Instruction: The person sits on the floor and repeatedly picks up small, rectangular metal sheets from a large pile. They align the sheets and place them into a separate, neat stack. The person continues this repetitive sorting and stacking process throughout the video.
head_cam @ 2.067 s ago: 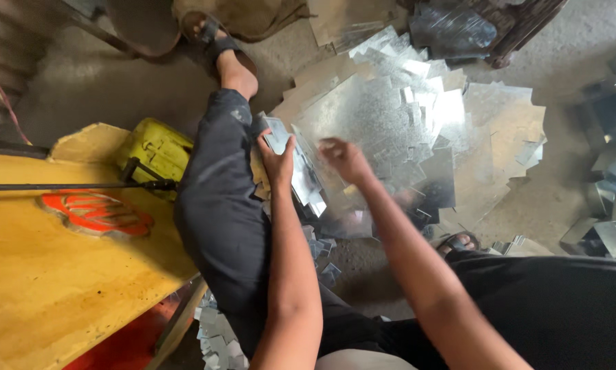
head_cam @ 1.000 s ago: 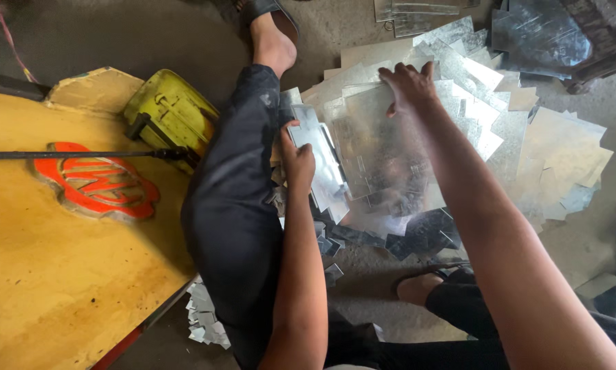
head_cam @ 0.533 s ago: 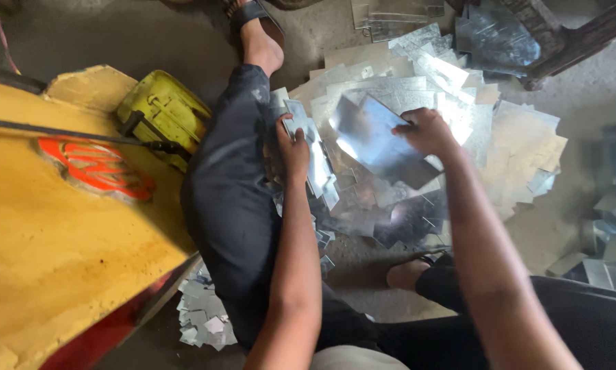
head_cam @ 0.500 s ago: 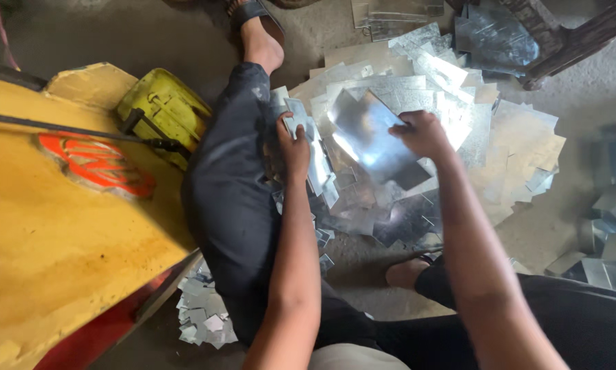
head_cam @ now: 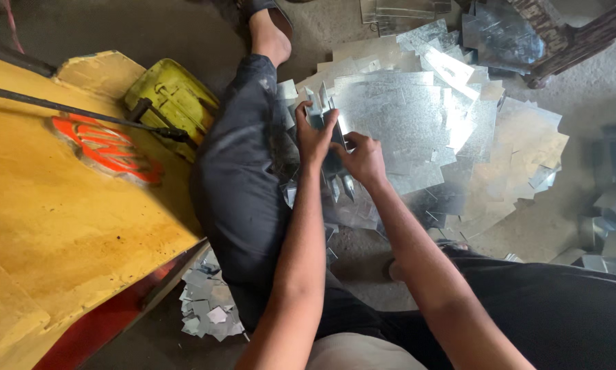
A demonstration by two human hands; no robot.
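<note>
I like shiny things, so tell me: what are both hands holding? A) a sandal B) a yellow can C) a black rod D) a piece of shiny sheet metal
D: the left hand and the right hand meet on a small piece of sheet metal, above the pile of metal sheets on the floor; the yellow can lies apart, untouched.

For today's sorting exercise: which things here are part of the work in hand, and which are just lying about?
In use: left hand, right hand, metal piece held between them, sheet-metal pile.

Lying about: yellow container, black rod, yellow board, metal offcuts.
</note>
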